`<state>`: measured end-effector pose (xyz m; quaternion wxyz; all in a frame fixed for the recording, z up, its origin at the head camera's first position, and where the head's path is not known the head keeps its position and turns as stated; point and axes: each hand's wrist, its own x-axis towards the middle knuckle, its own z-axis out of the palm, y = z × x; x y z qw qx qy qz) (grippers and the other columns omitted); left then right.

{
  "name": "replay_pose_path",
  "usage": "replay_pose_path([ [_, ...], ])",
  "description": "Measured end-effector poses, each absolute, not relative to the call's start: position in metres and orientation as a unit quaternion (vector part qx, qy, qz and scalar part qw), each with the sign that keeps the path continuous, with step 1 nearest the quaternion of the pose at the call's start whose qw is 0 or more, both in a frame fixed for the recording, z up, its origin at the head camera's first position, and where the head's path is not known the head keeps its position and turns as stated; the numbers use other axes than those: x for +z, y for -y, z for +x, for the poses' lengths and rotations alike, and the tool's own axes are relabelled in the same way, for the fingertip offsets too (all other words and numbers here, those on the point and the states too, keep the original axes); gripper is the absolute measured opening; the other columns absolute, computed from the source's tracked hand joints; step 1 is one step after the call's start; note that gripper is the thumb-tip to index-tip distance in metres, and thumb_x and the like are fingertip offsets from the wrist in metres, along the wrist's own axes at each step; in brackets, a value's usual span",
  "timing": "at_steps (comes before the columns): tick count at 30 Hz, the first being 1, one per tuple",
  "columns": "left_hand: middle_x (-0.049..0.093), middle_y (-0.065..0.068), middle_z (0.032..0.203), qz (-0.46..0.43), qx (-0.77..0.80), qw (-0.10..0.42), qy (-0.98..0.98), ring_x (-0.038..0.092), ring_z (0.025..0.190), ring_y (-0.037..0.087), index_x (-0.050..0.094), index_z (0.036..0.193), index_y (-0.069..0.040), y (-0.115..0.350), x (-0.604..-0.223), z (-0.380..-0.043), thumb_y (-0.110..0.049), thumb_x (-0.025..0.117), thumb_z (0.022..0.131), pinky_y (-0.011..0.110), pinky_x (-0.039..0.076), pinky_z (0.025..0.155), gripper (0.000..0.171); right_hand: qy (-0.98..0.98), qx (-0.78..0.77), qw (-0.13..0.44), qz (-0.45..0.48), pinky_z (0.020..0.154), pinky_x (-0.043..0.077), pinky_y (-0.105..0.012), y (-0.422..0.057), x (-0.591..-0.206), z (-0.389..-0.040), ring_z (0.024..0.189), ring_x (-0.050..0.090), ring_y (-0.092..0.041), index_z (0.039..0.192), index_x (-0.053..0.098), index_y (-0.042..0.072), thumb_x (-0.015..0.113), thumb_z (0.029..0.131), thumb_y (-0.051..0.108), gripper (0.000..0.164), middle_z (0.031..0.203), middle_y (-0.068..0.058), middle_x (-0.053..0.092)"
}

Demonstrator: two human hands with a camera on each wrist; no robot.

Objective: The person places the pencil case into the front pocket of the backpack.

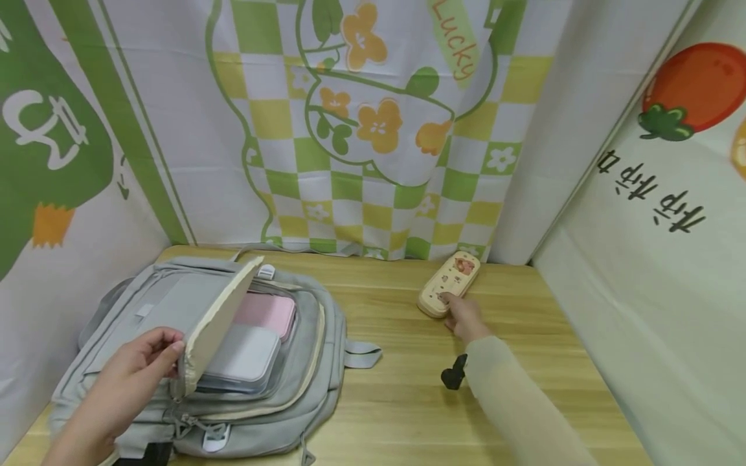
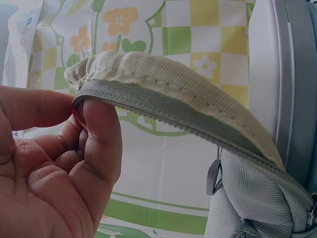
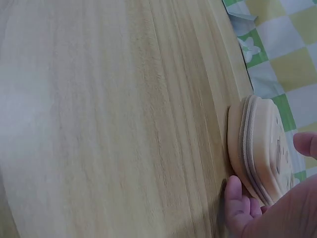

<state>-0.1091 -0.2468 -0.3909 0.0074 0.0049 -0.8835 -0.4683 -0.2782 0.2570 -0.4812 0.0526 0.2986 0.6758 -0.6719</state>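
Note:
A grey backpack [image 1: 146,285] lies on the table with its front pocket unzipped. My left hand [image 1: 131,375] pinches the cream-trimmed edge of the pocket flap [image 1: 218,317] between thumb and fingers, holding it raised. The zip teeth along that flap edge [image 2: 163,121] show close up in the left wrist view. Inside the pocket sit a pink case [image 1: 268,314] and a white case [image 1: 245,353]. A cream zipped pencil case [image 1: 449,285] with small printed pictures lies at the table's back. My right hand [image 1: 466,318] is at its near end, fingers beside it, thumb raised over its top.
The wooden table [image 1: 402,401] runs back to a checked curtain [image 1: 373,194]. Printed cloth walls stand at the left [image 1: 35,310] and right [image 1: 641,291]. A grey strap [image 1: 362,355] sticks out from the backpack's right side. Zip pulls [image 1: 195,424] hang near its front.

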Motion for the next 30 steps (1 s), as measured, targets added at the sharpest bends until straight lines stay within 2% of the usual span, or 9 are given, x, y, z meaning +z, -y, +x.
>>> replay_pose_path([
  [4,0.062,0.009,0.102,0.008,-0.465,0.009,0.885,0.054,0.084,0.004,0.054,0.118,0.012,0.246,-0.391,-0.108,-0.009,0.044,0.112,0.024,0.051,0.069,0.024,-0.683,-0.667,0.039,0.294,0.067,0.048,-0.024,-0.25,-0.487,-0.282,0.078,0.05,-0.009,0.145,0.041,-0.006,0.07,0.098,0.025,0.064,0.115,-0.007,0.047],
  [6,0.062,0.008,0.101,0.008,-0.463,0.012,0.886,0.055,0.083,0.003,0.055,0.117,0.012,0.246,-0.39,-0.108,-0.009,0.045,0.111,0.024,0.051,0.068,0.023,-0.693,-0.657,0.034,0.294,0.07,0.048,-0.023,-0.245,-0.489,-0.284,0.085,0.051,-0.01,0.148,0.038,-0.007,0.072,0.096,0.026,0.07,0.123,-0.01,0.048],
  [11,0.062,0.008,0.1,0.008,-0.46,0.01,0.888,0.055,0.082,0.004,0.055,0.117,0.011,0.246,-0.388,-0.109,-0.009,0.044,0.112,0.024,0.051,0.069,0.024,-0.745,-0.594,0.009,0.302,0.09,0.049,-0.032,-0.234,-0.493,-0.287,0.114,0.052,-0.026,0.15,0.037,-0.01,0.077,0.093,0.031,0.081,0.145,-0.023,0.046],
  [14,0.062,0.008,0.103,0.009,-0.462,-0.001,0.887,0.055,0.085,0.004,0.054,0.119,0.011,0.246,-0.387,-0.111,-0.011,0.043,0.112,0.025,0.051,0.07,0.026,-0.771,-0.554,-0.006,0.315,0.092,0.05,-0.039,-0.231,-0.495,-0.288,0.118,0.052,-0.033,0.148,0.041,-0.011,0.079,0.091,0.036,0.083,0.144,-0.027,0.047],
  [17,0.063,0.008,0.105,0.013,-0.465,-0.011,0.885,0.055,0.086,0.004,0.054,0.12,0.01,0.247,-0.388,-0.111,-0.013,0.043,0.113,0.025,0.052,0.071,0.026,-0.77,-0.552,-0.017,0.319,0.087,0.051,-0.038,-0.23,-0.498,-0.288,0.113,0.054,-0.031,0.143,0.046,-0.011,0.08,0.09,0.035,0.078,0.139,-0.026,0.052],
  [19,0.063,0.008,0.105,0.015,-0.467,-0.013,0.884,0.055,0.086,0.005,0.054,0.12,0.01,0.247,-0.388,-0.111,-0.013,0.043,0.112,0.025,0.051,0.071,0.027,-0.758,-0.571,-0.02,0.314,0.089,0.049,-0.036,-0.23,-0.5,-0.288,0.113,0.053,-0.03,0.143,0.046,-0.012,0.08,0.091,0.03,0.075,0.138,-0.025,0.053],
  [22,0.063,0.009,0.105,0.016,-0.465,-0.014,0.885,0.055,0.086,0.006,0.055,0.12,0.01,0.248,-0.39,-0.11,-0.014,0.044,0.112,0.025,0.051,0.071,0.027,-0.738,-0.603,-0.017,0.302,0.099,0.047,-0.037,-0.232,-0.501,-0.288,0.121,0.052,-0.031,0.145,0.041,-0.013,0.079,0.092,0.024,0.075,0.142,-0.025,0.051],
  [26,0.063,0.009,0.105,0.015,-0.461,-0.013,0.887,0.055,0.087,0.006,0.055,0.12,0.009,0.248,-0.39,-0.11,-0.015,0.043,0.113,0.025,0.051,0.071,0.027,-0.743,-0.604,-0.008,0.288,0.112,0.039,-0.043,-0.236,-0.501,-0.285,0.135,0.045,-0.037,0.151,0.032,-0.013,0.076,0.094,0.023,0.081,0.15,-0.027,0.045],
  [30,0.063,0.008,0.105,0.015,-0.463,-0.019,0.886,0.055,0.086,0.005,0.055,0.12,0.009,0.247,-0.389,-0.111,-0.015,0.043,0.113,0.025,0.051,0.071,0.028,-0.75,-0.6,-0.003,0.278,0.114,0.036,-0.045,-0.243,-0.5,-0.278,0.138,0.042,-0.038,0.153,0.031,-0.011,0.074,0.095,0.023,0.08,0.152,-0.026,0.043],
])
